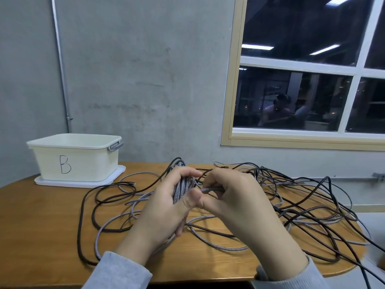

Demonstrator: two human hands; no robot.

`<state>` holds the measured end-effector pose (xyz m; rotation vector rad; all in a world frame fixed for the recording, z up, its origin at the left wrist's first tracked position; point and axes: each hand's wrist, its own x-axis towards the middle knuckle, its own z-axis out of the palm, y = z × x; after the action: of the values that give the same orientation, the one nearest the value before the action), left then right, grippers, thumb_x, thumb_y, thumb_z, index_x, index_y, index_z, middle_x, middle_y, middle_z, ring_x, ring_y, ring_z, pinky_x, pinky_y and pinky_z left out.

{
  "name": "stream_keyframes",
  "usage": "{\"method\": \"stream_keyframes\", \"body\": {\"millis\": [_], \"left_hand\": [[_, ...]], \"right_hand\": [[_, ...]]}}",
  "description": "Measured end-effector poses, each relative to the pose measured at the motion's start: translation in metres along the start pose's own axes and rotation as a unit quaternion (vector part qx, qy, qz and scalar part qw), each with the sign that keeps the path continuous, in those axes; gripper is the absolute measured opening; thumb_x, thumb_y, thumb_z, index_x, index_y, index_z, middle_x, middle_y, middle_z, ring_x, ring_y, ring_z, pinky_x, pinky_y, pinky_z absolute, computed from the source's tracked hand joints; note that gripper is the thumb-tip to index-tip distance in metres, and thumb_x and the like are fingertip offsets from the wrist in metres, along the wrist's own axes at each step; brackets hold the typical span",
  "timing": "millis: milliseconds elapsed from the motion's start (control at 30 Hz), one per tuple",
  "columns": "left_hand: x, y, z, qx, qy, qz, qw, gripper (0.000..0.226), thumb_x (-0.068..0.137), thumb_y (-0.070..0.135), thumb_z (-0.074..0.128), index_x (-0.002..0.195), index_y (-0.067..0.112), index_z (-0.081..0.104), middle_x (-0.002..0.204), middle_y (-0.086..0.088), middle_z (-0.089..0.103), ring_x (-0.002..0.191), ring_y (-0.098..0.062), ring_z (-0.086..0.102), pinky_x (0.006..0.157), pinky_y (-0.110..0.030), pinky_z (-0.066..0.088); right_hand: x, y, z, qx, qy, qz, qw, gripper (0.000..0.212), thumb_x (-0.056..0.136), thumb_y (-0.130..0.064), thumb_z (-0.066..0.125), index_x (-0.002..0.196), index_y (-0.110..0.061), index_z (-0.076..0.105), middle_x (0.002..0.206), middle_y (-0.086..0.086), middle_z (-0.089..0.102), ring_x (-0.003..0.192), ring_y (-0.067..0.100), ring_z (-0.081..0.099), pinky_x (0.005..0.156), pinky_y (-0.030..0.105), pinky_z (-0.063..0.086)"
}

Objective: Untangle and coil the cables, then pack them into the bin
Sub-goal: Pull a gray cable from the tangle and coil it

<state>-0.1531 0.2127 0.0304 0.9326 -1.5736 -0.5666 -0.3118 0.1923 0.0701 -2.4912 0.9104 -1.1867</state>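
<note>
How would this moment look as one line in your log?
stage: coiling | left hand: holds grey coil | right hand: pinches its strand | bin: far left | tangle: on table

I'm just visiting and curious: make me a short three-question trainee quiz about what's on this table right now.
1. True or false: the cream plastic bin marked B stands on the left side of the wooden table.
2. Which hand grips the bundle of coiled grey braided cable?
A. left hand
B. right hand
3. Fill in: the bin rests on a flat ____ lid.

Key
1. True.
2. A; the right hand's fingers pinch that cable's free strand beside the bundle, while loose dark cables lie tangled on the table.
3. White.
</note>
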Motion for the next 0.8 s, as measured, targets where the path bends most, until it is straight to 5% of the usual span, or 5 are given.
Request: {"method": "stream_keyframes", "body": {"millis": [133, 267, 500, 667, 800], "left_hand": [[0.003, -0.005, 0.001, -0.011, -0.010, -0.024, 1.000, 0.050, 0.063, 0.068, 0.070, 0.107, 0.051, 0.054, 0.062, 0.005, 0.061, 0.031, -0.013, 0.038, 0.036, -0.022, 0.033], [0.004, -0.009, 0.006, -0.057, -0.021, -0.032, 0.998, 0.031, 0.084, 0.053, 0.052, 0.115, 0.048, 0.052, 0.051, -0.002, 0.044, 0.030, -0.014, 0.036, 0.038, -0.022, 0.034], [0.000, 0.000, 0.004, -0.218, -0.058, -0.060, 0.972, 0.037, 0.090, 0.034, 0.046, 0.125, 0.042, 0.056, 0.053, -0.009, 0.039, 0.029, -0.016, 0.032, 0.033, -0.019, 0.031], [-0.001, 0.008, 0.004, -0.370, -0.085, -0.072, 0.922, 0.038, 0.090, 0.024, 0.047, 0.126, 0.021, 0.060, 0.047, -0.008, 0.033, 0.023, -0.011, 0.032, 0.031, -0.015, 0.032], [0.000, 0.000, -0.004, -0.485, -0.171, -0.062, 0.855, 0.040, 0.101, 0.021, 0.043, 0.140, 0.012, 0.042, 0.051, -0.005, 0.044, 0.029, -0.009, 0.043, 0.033, -0.017, 0.038]], "right_hand": [[0.005, 0.014, 0.004, 0.005, 0.048, -0.021, 0.999, 0.028, 0.073, -0.056, 0.056, 0.085, -0.031, 0.055, 0.074, -0.018, 0.060, 0.074, 0.004, 0.058, 0.065, 0.035, 0.050], [0.008, 0.025, 0.005, 0.007, 0.066, -0.024, 0.997, 0.004, 0.090, -0.029, 0.060, 0.089, -0.030, 0.056, 0.081, -0.017, 0.062, 0.081, 0.003, 0.058, 0.070, 0.030, 0.048], [0.013, 0.039, 0.013, 0.010, 0.083, 0.011, 0.996, 0.011, 0.095, -0.024, 0.054, 0.098, -0.024, 0.064, 0.079, -0.017, 0.060, 0.078, 0.000, 0.054, 0.066, 0.015, 0.040], [0.016, 0.049, 0.022, 0.067, 0.070, 0.019, 0.995, 0.023, 0.097, -0.023, 0.050, 0.110, -0.028, 0.068, 0.097, -0.017, 0.067, 0.094, -0.002, 0.059, 0.082, 0.019, 0.046], [0.017, 0.052, 0.019, 0.089, 0.052, 0.027, 0.994, 0.025, 0.098, -0.025, 0.047, 0.111, -0.035, 0.065, 0.100, -0.025, 0.065, 0.099, -0.008, 0.057, 0.084, 0.014, 0.044]]}}
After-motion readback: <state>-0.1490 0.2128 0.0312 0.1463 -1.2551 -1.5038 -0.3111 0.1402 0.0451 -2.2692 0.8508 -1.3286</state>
